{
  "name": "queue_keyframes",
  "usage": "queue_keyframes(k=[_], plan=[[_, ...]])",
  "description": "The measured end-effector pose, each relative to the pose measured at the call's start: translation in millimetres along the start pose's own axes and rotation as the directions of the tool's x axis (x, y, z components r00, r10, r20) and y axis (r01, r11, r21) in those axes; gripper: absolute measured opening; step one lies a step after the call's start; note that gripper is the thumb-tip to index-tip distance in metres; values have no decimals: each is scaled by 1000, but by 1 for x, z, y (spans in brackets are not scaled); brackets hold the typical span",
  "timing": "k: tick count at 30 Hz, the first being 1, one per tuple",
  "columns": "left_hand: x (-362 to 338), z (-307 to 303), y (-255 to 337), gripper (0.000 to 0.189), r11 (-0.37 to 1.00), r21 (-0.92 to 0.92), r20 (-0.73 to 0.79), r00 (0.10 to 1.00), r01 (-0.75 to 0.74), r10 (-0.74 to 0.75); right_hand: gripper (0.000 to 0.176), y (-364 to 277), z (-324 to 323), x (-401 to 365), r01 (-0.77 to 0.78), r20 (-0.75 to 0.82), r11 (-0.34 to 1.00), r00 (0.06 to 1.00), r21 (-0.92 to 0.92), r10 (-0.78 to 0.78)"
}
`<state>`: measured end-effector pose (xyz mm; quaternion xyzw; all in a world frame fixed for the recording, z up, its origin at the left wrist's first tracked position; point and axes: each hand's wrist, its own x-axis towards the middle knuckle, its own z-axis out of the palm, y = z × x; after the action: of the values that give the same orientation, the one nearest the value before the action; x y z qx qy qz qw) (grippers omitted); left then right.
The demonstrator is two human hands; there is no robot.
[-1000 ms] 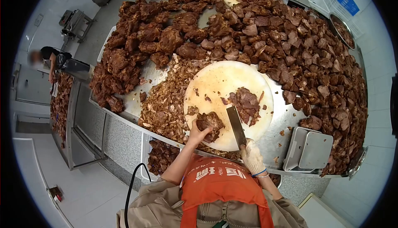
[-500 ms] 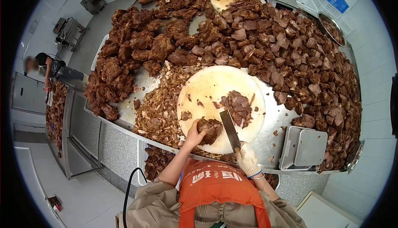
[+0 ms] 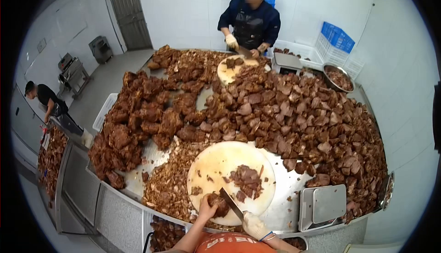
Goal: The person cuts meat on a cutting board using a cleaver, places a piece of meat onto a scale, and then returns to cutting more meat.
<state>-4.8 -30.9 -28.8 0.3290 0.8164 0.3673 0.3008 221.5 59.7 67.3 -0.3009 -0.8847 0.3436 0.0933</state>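
A brown chunk of cooked meat [image 3: 220, 206] rests near the front of the round cutting board [image 3: 206, 159]. My bare left hand [image 3: 206, 210] is curled around its left side. In my right hand [image 3: 255, 226], which wears a white glove, I grip a cleaver [image 3: 233, 204] by its handle. Its blade slants up to the left, right at the right edge of the chunk. Behind the blade, sliced meat [image 3: 247, 182] lies in a small heap on the board, with scraps scattered around it.
Large meat pieces [image 3: 161, 115] are piled at left, and smaller cut ones [image 3: 317, 124] at right. Shredded bits [image 3: 165, 179] lie beside the board. A scale [image 3: 327, 204] stands at front right. Across the table, a co-worker [image 3: 250, 18] holds a knife at another board [image 3: 227, 73].
The view has tilted up, bringing the co-worker across the table into sight. My cleaver has moved left from beside the sliced heap to the edge of the meat chunk.
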Motion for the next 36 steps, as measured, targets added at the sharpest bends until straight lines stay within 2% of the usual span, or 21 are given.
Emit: queue_keyframes(k=[1, 3, 4, 5, 6, 7, 10, 17, 18, 19, 20, 21, 22, 23, 24, 25, 26, 29, 31, 33, 36], plan=[[-3, -2, 6, 73, 999, 45, -17, 1000, 23, -22, 7, 7, 7, -4, -4, -10, 1000, 1000, 1, 4], [5, 15, -32, 76, 964, -237, 119, 988, 125, -99, 10, 2, 2, -2, -15, -1, 1000, 1000, 24, 15], [-3, 0, 5, 75, 984, -150, 85, 993, 97, -85, 12, 1, -1, -11, -79, -52, 996, 996, -33, 77], [-2, 6, 0, 72, 970, -240, 62, 998, 48, -34, 16, 1, 3, -4, -90, -76, 993, 994, -76, 84], [9, 27, -32, 71, 972, -233, -10, 1000, -27, 26, 16, -1, 2, -8, 51, 21, 998, 999, -42, -50], [2, 9, 0, 77, 998, -66, -1, 1000, -9, 9, 16, -3, 0, -11, 139, 107, 990, 984, 26, -141], [10, 16, -5, 75, 989, -82, 61, 991, 125, -121, 17, -5, -9, -14, 232, 270, 959, 925, 161, -269], [4, 11, 8, 82, 986, -69, 99, 985, 149, -142, 20, -15, -21, -6, -6, 349, 977, 934, 212, -70], [4, 16, 6, 83, 989, -26, 48, 988, 145, -143, 21, -17, -21, -3, -100, 337, 974, 941, 201, 27], [-8, -24, 37, 82, 961, -236, 190, 977, 144, -100, 22, -19, -20, 2, -238, 315, 954, 933, 181, 173], [0, -3, 8, 82, 945, -322, 132, 991, 57, -15, 23, -21, -19, 8, -413, 287, 897, 888, 158, 358], [0, 8, -5, 83, 924, -347, 136, 983, 162, -121, 28, -15, -19, 7, -425, 273, 905, 869, -19, 414], [-4, -2, 6, 74, 947, -257, 93, 980, 192, -173, 42, 25, 6, -11, -345, 156, 936, 923, -71, 352], [-2, -6, -9, 71, 910, -390, 191, 979, 137, -65, 34, -12, -21, 0, -380, 105, 916, 924, 129, 368], [-4, -4, -9, 66, 766, -562, 278, 943, 312, -181, 24, -5, -19, -2, -363, 60, 921, 932, 138, 359], [-6, -6, -7, 66, 785, -544, 262, 949, 296, -176, 19, 2, -16, -3, -282, -33, 952, 957, 122, 288], [-6, -5, -11, 66, 898, -353, 188, 960, 262, -207, 17, 0, -19, -4, -298, -21, 947, 953, 120, 302], [-3, -17, -1, 58, 845, -434, 234, 945, 313, -230, 15, 1, -17, -8, -236, -40, 962, 969, 140, 244], [-1, -22, 7, 56, 848, -406, 235, 935, 342, -265, 20, 6, -9, -11, -233, 37, 973, 972, 0, 232], [1, -19, 4, 55, 851, -397, 234, 934, 345, -270, 18, 8, -5, -14, -220, 4, 976, 976, 3, 220], [4, -26, 14, 58, 900, -257, 247, 924, 353, -291, 20, 8, 0, -17, -111, -80, 994, 990, 19, 112]])
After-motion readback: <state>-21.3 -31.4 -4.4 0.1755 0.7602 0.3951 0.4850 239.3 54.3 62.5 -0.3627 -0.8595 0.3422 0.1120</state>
